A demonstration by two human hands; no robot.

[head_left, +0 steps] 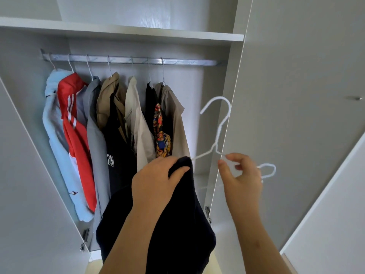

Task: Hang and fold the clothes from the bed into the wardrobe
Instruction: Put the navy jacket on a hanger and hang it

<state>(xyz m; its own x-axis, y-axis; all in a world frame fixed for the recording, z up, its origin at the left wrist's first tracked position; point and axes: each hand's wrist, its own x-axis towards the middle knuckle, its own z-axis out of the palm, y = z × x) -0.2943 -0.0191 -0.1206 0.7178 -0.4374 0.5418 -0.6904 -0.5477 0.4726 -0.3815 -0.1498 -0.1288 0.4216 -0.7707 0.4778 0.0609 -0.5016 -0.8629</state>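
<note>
Head view, left hand (156, 178): fingers curled over the top fold of the dark garment (177, 224), gripping it; the garment hangs below the wrist, in front of the wardrobe opening.
Right hand (243, 175): thumb and fingers pinch the white wire hanger (229, 107) just below its neck; the hook is upright, close to the right door's inner edge.
Hanger arm: left arm reaches the garment's top fold; contact cannot be confirmed.
Doors: left door (19, 175) and right door (296, 95) stand open, bounding the opening.
Rail (187, 61): hung clothes (110, 115) crowd the left and middle; the right stretch is free.
Shelf (138, 33): runs above the rail.
</note>
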